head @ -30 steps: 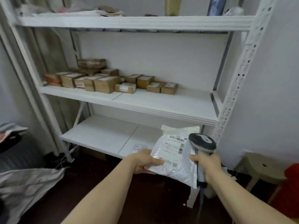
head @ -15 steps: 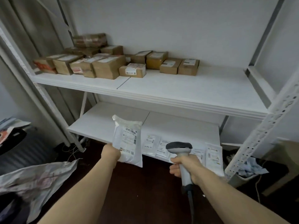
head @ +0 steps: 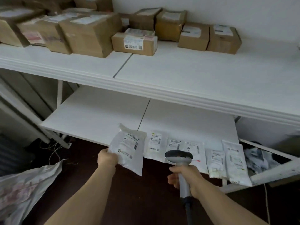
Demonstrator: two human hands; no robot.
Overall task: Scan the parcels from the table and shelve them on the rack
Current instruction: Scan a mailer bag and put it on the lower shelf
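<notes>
Head: left hand (head: 107,159) pinches parcel (head: 128,148), right hand (head: 186,177) grips scanner (head: 178,155); rack (head: 178,95) holds boxes (head: 90,33) (cardboard)

Matt brown cardboard boxes (head: 90,33), smooth white painted shelves (head: 186,75), glossy white plastic mailer (head: 128,151), grey plastic scanner (head: 179,157)

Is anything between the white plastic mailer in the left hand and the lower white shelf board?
Nothing visible. The left hand holds the white plastic mailer at the lower white shelf board's front edge; bare board lies just behind it. The row of flat white mailers lies to its right.
</notes>
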